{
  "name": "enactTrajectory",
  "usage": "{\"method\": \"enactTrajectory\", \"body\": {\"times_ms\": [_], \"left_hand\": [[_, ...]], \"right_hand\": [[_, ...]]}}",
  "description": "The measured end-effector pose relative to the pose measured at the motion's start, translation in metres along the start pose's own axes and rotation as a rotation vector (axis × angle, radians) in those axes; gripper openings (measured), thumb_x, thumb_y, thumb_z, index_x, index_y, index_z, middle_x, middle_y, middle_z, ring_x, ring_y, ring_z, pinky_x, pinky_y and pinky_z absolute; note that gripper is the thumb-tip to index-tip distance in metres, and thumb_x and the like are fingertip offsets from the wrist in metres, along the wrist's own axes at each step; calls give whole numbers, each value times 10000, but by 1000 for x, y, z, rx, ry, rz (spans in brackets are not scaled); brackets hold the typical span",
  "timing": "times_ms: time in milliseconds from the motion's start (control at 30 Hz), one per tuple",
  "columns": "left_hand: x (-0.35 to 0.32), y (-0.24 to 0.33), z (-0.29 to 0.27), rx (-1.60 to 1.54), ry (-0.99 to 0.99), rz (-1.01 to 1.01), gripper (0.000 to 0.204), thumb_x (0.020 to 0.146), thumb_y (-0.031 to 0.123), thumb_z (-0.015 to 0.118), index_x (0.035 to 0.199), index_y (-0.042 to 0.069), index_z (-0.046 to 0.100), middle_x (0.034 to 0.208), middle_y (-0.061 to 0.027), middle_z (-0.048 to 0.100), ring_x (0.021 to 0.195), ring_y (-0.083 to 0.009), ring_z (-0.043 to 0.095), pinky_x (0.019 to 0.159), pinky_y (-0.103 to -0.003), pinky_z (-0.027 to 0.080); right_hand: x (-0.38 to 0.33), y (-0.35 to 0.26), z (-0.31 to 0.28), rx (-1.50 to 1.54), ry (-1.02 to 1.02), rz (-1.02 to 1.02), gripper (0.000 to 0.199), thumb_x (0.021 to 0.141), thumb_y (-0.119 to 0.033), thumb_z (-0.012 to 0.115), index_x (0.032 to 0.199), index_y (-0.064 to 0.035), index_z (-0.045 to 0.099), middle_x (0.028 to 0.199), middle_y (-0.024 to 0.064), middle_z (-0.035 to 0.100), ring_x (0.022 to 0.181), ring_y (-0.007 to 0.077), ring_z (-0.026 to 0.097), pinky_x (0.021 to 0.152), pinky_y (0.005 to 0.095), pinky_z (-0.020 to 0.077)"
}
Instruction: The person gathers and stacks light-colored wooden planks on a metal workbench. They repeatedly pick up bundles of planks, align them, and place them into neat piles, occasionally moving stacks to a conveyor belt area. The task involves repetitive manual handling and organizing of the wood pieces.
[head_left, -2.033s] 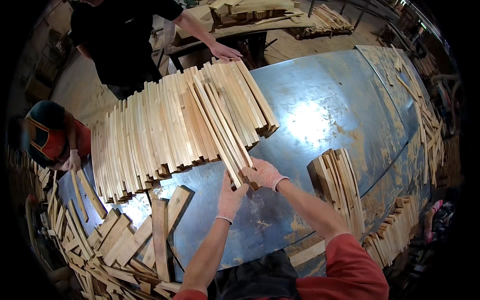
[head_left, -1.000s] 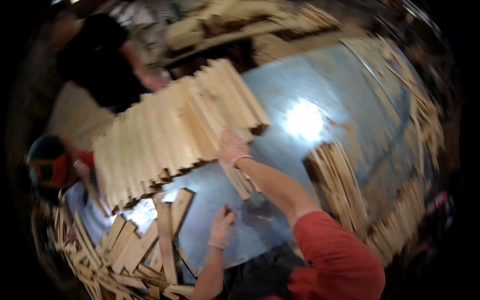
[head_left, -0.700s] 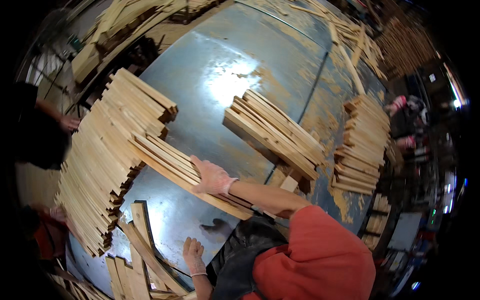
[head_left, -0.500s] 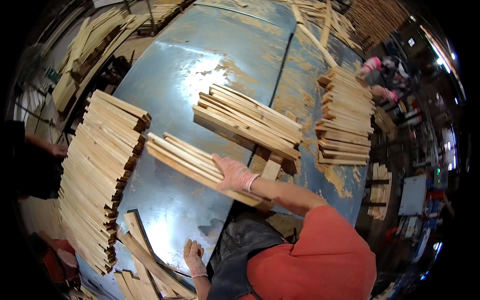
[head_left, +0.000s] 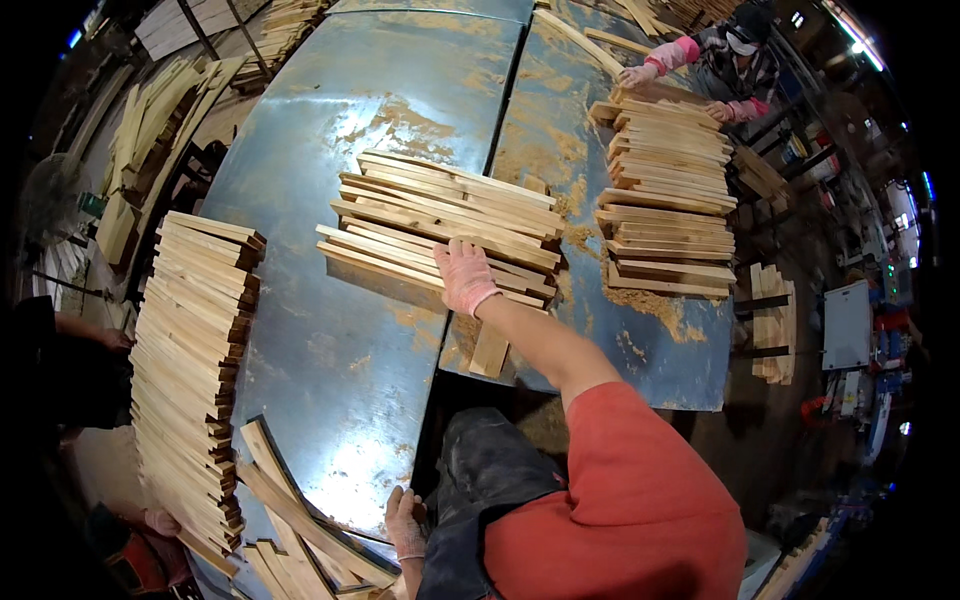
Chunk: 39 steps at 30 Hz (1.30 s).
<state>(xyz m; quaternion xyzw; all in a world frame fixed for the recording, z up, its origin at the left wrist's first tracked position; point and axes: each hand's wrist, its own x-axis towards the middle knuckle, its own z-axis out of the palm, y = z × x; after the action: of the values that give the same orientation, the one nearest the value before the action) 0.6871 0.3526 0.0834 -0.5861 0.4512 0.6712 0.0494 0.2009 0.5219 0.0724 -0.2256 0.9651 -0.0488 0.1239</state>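
In the middle of the metal table (head_left: 300, 330), my gloved right hand (head_left: 466, 278) is closed over the near edge of a few wooden slats (head_left: 385, 258). These lie against a flat bundle of similar slats (head_left: 450, 190), with their ends uneven. Under the bundle's right end, a short wooden board (head_left: 489, 350) sticks out toward me. My left hand (head_left: 404, 522), also gloved, is low by the table's near edge, its fingers loosely bent and nothing visible in them. Nearest to it are several loose wooden strips (head_left: 310, 520), some dark-edged.
A long row of slats (head_left: 190, 380) lines the left side; another stack (head_left: 668, 190) stands right. A co-worker's pink-sleeved hands (head_left: 637, 76) are at that stack's far end. Other people are at the left edge. Sawdust (head_left: 540, 140) covers parts of the table; a dark gap (head_left: 505, 95) divides it.
My right hand has moved the slats away from me, up against the middle bundle. My left hand has shifted slightly right and down. The whole view has turned a little.
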Motion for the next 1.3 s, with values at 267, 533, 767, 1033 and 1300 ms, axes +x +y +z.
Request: {"method": "enactTrajectory", "body": {"times_ms": [267,533,767,1033,1300], "left_hand": [[-3,-23,5,-163,28,6,553,967,146,762,1477,0,605,993,-87,676,848,-212,653,752,-381,556],[-4,3,52,-92,-111,0,506,983,167,784,1419,-48,643,944,-51,680,809,-146,664,719,-289,546],[68,98,123,137,-413,169,522,1021,136,718,1461,-87,547,934,5,602,788,-83,586,701,-255,515],[146,189,258,172,-649,103,403,1048,140,660,1406,-10,550,828,49,438,678,-55,455,615,-251,450],[179,228,374,229,-506,4,330,1037,411,735,1187,146,608,862,11,611,735,-174,660,723,-394,600]], "right_hand": [[-114,-9,36,422,-30,-318,691,939,-268,639,1571,-33,486,1482,233,572,1362,417,569,1183,467,451],[-100,41,59,459,-122,90,771,990,-450,643,1621,-51,448,1467,203,613,1344,402,584,1149,495,472],[-92,61,68,627,42,104,724,988,-428,671,1596,-75,498,1484,225,606,1398,391,560,1190,452,441],[-100,158,84,1070,629,661,830,1035,-392,704,1691,-39,336,1595,248,528,1442,362,547,1193,422,434],[-74,165,107,1284,554,754,905,1071,-477,631,1745,-47,207,1769,242,312,1637,370,305,1314,414,266]]}}
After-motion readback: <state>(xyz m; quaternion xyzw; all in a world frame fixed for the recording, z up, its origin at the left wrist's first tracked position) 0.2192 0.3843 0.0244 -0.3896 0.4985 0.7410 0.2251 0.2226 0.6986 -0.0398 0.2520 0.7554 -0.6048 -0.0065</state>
